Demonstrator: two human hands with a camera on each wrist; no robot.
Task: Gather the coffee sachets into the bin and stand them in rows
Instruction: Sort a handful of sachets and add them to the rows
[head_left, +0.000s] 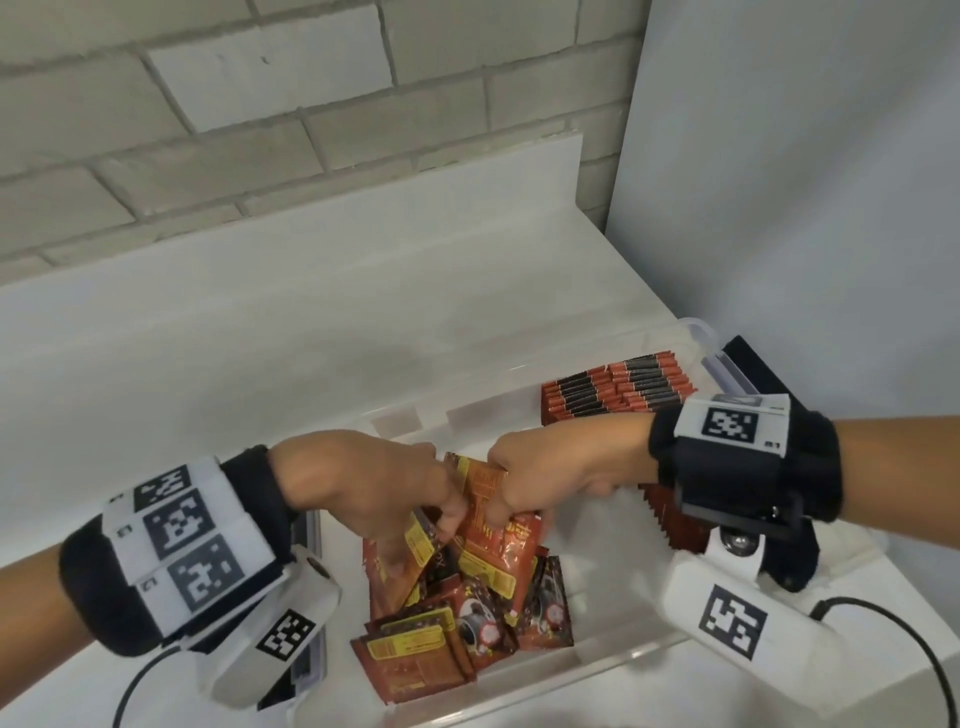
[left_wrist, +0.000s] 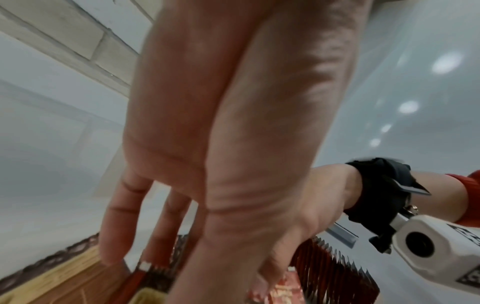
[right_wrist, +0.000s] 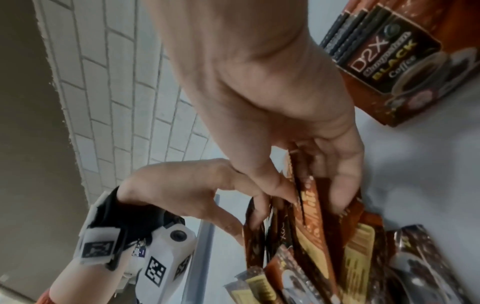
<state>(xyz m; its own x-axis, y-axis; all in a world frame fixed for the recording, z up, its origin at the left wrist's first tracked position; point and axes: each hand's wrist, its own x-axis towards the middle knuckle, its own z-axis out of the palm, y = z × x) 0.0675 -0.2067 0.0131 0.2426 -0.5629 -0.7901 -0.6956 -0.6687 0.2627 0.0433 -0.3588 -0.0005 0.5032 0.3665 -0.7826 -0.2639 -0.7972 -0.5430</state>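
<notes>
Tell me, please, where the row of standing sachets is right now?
In the head view, the standing sachets fill the far right end of the clear bin, just behind the right hand.

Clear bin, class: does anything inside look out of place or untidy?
Yes. The loose sachets at the bin's near end lie jumbled, unlike the standing rows at the far end. Both hands grip some.

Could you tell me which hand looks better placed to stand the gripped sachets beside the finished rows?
Probably the right hand: it grips the brown foil coffee sachets and is nearer the upright red-and-black rows at the clear plastic bin's far right; the left hand is farther.
</notes>
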